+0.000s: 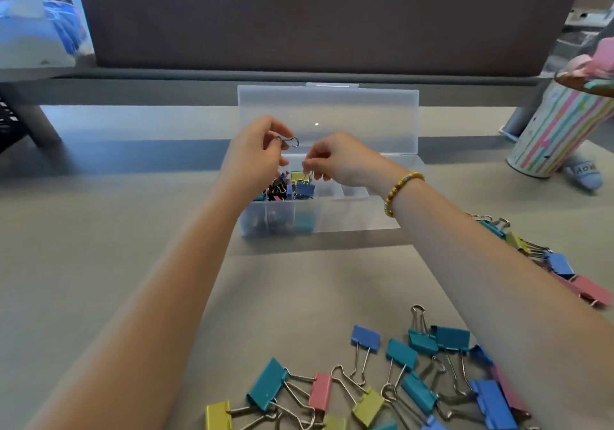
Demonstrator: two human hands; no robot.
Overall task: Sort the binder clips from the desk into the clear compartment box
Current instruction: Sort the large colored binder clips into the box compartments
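The clear compartment box (352, 217) stands open mid-desk, its lid (349, 120) upright behind. My left hand (255, 150) pinches a binder clip by its wire handle (290, 142) above the box's left end; the clip's body is hidden. My right hand (335, 160) pinches the wire handle of a blue binder clip (304, 188), which hangs in the second compartment from the left. That compartment also holds a yellow clip (298, 175). Small dark clips (277, 188) fill the leftmost compartment. Several coloured binder clips (382, 386) lie loose on the desk in front.
More clips (545, 260) lie on the desk behind my right forearm. A striped round tin (561, 130) leans at the far right. A dark partition panel (315, 14) closes off the back of the desk. A black basket (11, 123) sits at the left edge.
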